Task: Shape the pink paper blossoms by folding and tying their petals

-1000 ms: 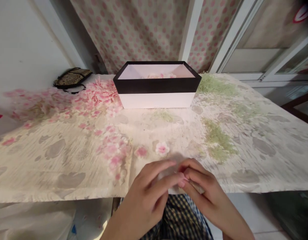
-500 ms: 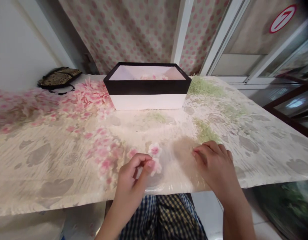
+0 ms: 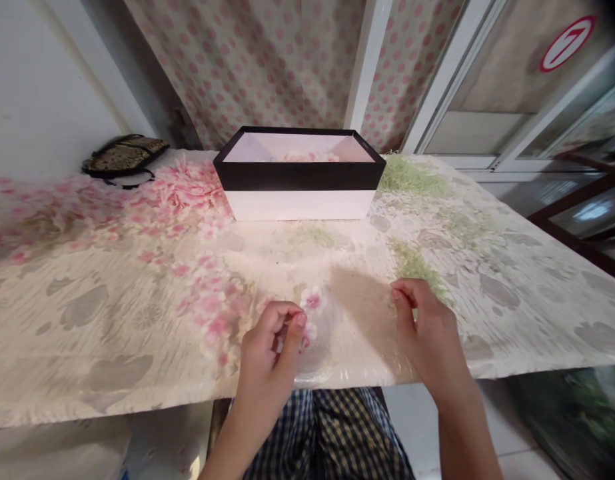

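My left hand (image 3: pixel 272 347) is closed in a pinch near the table's front edge, holding a small white-and-pink artificial flower (image 3: pixel 306 339) that its thumb partly covers. Just beyond those fingertips lies another white-and-pink flower (image 3: pixel 312 299). To its left, many loose pink flower pieces (image 3: pixel 214 307) are spread over the tablecloth (image 3: pixel 102 320). My right hand (image 3: pixel 427 327) hovers beside a small heap of fine green strands (image 3: pixel 414 263), thumb and forefinger pressed together. Whatever may be between those fingertips is too small to make out.
An open black-and-white box (image 3: pixel 300 193) stands at the back middle, with pinkish pieces inside. Large pink flower heaps (image 3: pixel 187 183) cover the back left, near a patterned pouch (image 3: pixel 127 155). More green strands (image 3: pixel 412 175) lie right of the box.
My right hand has lifted slightly away from me, its fingers still pinched. The flower at my left fingertips has turned and shows less behind the thumb. The view has shifted a little.
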A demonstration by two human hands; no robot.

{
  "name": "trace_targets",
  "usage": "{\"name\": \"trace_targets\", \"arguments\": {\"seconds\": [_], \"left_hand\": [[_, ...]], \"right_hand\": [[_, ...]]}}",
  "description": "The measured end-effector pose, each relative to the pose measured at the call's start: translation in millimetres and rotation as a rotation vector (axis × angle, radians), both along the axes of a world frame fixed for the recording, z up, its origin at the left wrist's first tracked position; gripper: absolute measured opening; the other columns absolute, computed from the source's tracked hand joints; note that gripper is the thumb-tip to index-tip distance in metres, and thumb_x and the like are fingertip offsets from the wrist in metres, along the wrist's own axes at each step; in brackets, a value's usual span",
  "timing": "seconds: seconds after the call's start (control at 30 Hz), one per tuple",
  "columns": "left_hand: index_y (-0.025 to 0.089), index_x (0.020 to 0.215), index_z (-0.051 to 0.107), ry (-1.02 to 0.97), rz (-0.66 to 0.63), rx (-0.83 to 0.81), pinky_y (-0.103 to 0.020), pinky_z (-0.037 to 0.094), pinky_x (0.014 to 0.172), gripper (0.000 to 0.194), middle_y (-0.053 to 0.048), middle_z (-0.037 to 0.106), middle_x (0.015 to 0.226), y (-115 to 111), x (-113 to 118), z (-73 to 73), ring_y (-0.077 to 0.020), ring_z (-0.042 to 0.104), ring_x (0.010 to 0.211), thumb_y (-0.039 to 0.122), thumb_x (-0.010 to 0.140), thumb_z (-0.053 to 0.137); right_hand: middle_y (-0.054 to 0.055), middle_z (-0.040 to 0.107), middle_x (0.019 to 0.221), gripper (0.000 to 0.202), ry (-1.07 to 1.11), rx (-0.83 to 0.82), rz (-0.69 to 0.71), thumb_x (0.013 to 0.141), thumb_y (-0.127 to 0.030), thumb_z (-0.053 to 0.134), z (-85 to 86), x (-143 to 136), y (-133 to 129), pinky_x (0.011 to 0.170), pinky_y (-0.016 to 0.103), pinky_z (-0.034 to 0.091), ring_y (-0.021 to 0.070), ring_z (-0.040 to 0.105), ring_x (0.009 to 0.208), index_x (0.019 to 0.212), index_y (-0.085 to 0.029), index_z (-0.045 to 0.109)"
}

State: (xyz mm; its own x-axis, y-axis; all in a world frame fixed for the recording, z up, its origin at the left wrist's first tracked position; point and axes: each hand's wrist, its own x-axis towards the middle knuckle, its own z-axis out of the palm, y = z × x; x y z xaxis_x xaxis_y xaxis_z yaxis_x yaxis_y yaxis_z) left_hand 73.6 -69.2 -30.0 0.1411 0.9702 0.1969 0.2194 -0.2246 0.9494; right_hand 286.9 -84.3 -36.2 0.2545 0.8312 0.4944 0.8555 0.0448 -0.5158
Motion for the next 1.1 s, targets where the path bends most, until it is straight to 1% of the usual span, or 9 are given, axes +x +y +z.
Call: {"name": "trace_targets", "arguments": {"seconds": [0.07,0.17,0.23,0.4,0.53,0.63,0.7,0.87,1.1], "left_hand": [[0.023,0.097,0.053,0.002,0.008,0.016,-0.014,0.047,0.061,0.006,0.004,0.059,0.074,-0.2,-0.2,-1.3,-0.0064,0.059,0.066,0.025,0.092,0.050],[0.026,0.110,0.051,-0.003,0.009,0.006,-0.016,0.049,0.076,0.018,0.002,0.065,0.091,-0.2,-0.6,-1.4,-0.0078,0.064,0.083,0.024,0.092,0.051],[0.027,0.111,0.052,0.002,-0.008,-0.002,-0.016,0.049,0.078,0.021,0.001,0.066,0.096,-0.3,-0.9,0.0,-0.0083,0.065,0.088,0.023,0.091,0.052],[0.023,0.094,0.061,0.046,-0.065,0.034,-0.014,0.050,0.066,0.011,0.003,0.067,0.078,-1.0,-0.4,5.0,-0.0070,0.065,0.071,0.022,0.092,0.051],[0.024,0.100,0.061,0.024,-0.081,0.024,-0.014,0.049,0.063,0.013,0.004,0.067,0.077,-1.2,0.5,4.5,-0.0066,0.063,0.067,0.023,0.092,0.050],[0.027,0.111,0.054,0.041,-0.063,0.028,-0.015,0.049,0.066,0.020,0.003,0.068,0.085,-1.7,0.5,2.8,-0.0077,0.064,0.074,0.023,0.092,0.050],[0.027,0.113,0.051,0.047,-0.066,0.023,-0.016,0.049,0.066,0.021,0.003,0.068,0.087,-2.5,0.1,2.5,-0.0086,0.064,0.077,0.023,0.092,0.050],[0.025,0.105,0.050,0.093,-0.126,0.032,-0.017,0.044,0.058,0.012,0.003,0.066,0.081,-4.2,-2.0,4.6,-0.0091,0.062,0.070,0.023,0.094,0.045],[0.025,0.106,0.051,0.132,-0.183,0.019,-0.019,0.039,0.052,0.014,0.003,0.063,0.078,-6.0,-4.7,3.7,-0.0084,0.055,0.060,0.022,0.094,0.044]], "right_hand": [[0.004,0.063,0.084,0.011,0.055,-0.003,0.071,0.088,-0.018,0.047,2.2,-2.4,1.0,0.066,0.028,0.045,0.0159,0.060,0.074,0.089,-0.018,0.058],[0.004,0.063,0.091,0.015,0.124,0.010,0.152,0.089,-0.016,0.048,4.6,-6.6,0.6,0.072,0.026,0.047,0.0142,0.061,0.083,0.095,-0.018,0.062],[0.004,0.063,0.094,0.019,0.182,0.016,0.203,0.090,-0.015,0.048,5.8,-10.0,-0.8,0.072,0.024,0.048,0.0130,0.061,0.085,0.100,-0.019,0.063],[-0.003,0.068,0.088,0.018,0.386,0.055,0.293,0.088,-0.014,0.055,10.9,-24.4,-6.8,0.071,0.019,0.049,0.0088,0.064,0.081,0.096,-0.025,0.066],[-0.008,0.072,0.082,0.020,0.522,0.045,0.392,0.084,-0.013,0.060,18.4,-42.6,-11.4,0.067,0.015,0.050,0.0060,0.066,0.075,0.092,-0.030,0.068],[-0.006,0.071,0.086,0.022,0.520,0.061,0.501,0.084,-0.008,0.059,21.2,-55.9,-11.9,0.071,0.016,0.050,0.0069,0.065,0.078,0.093,-0.027,0.067],[-0.002,0.067,0.087,0.021,0.489,0.097,0.538,0.084,-0.006,0.058,20.5,-62.7,-10.4,0.073,0.019,0.049,0.0086,0.063,0.082,0.093,-0.023,0.065],[0.002,0.054,0.092,0.016,0.419,0.114,0.520,0.083,-0.006,0.058,13.6,-71.1,-3.6,0.078,0.024,0.049,0.0123,0.057,0.091,0.086,-0.021,0.063],[0.002,0.052,0.095,0.016,0.439,0.111,0.541,0.083,-0.007,0.057,8.6,-70.2,-0.4,0.080,0.028,0.048,0.0134,0.056,0.093,0.087,-0.022,0.060]]}}
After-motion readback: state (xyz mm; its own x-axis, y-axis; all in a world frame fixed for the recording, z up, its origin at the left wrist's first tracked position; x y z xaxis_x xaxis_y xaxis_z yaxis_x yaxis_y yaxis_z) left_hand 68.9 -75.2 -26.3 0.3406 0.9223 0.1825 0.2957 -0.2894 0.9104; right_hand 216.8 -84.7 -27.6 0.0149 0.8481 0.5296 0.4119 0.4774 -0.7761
